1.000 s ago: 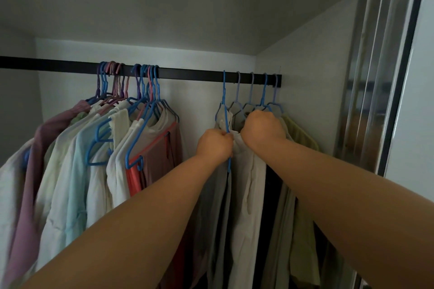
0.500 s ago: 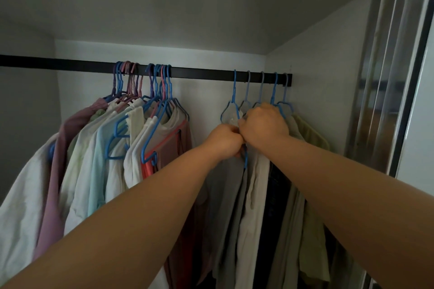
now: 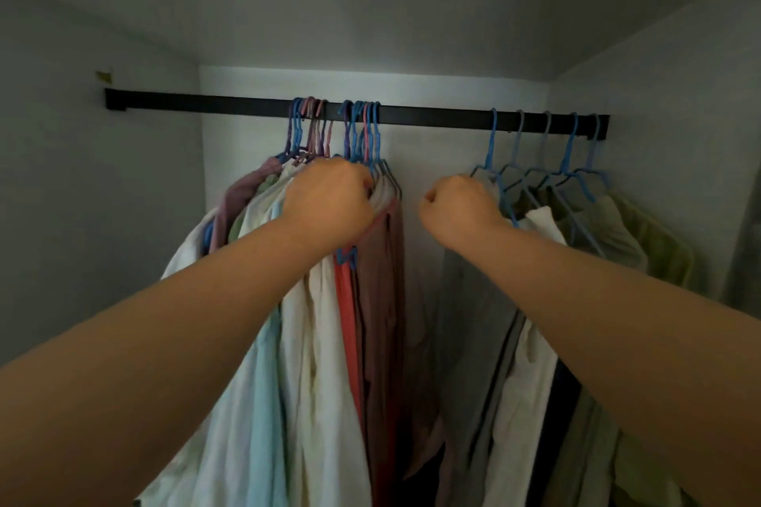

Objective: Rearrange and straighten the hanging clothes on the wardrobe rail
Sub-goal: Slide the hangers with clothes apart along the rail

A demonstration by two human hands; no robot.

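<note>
One camera on my head looks forward and slightly upward into the wardrobe, close enough that my forearms fill the lower frame. The black rail [image 3: 432, 115] crosses the middle, the wardrobe ceiling [image 3: 370, 4] above it.

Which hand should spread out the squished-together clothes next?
Probably the left hand. It is already closed on the tightly bunched hangers on the left part of the rail. The right hand is at the evenly spaced group instead.
</note>
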